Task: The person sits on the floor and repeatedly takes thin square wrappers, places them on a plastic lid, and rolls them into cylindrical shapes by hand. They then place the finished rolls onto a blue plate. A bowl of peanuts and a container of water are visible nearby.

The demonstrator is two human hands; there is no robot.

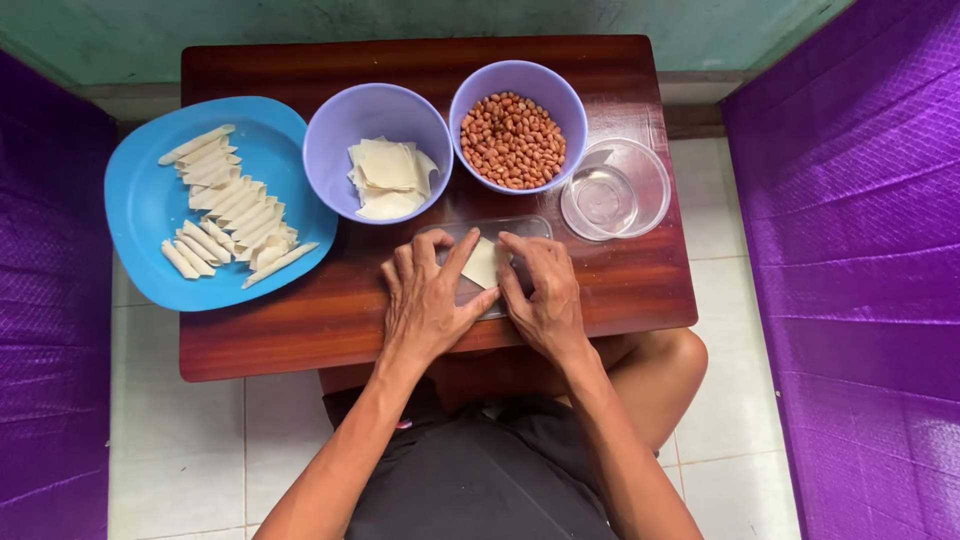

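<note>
Standing right by the little wooden table point(620, 290), I'd say this is the rolling step: both hands are down on one pale dough wrapper point(483, 263) lying on a clear flat tray point(525, 226) at the near edge. The left hand point(425, 300) and the right hand point(540, 290) pinch the wrapper between their fingertips, neither one clenched. Far left, a blue plate point(150, 215) holds a row of finished rolls point(228, 205); a purple bowl of flat wrappers point(388, 178) and a purple bowl of peanuts point(512, 140) sit behind the tray, with an empty clear bowl point(615, 190) on the right. Next bit probably calls for tucking the edge tight and rolling evenly.
</note>
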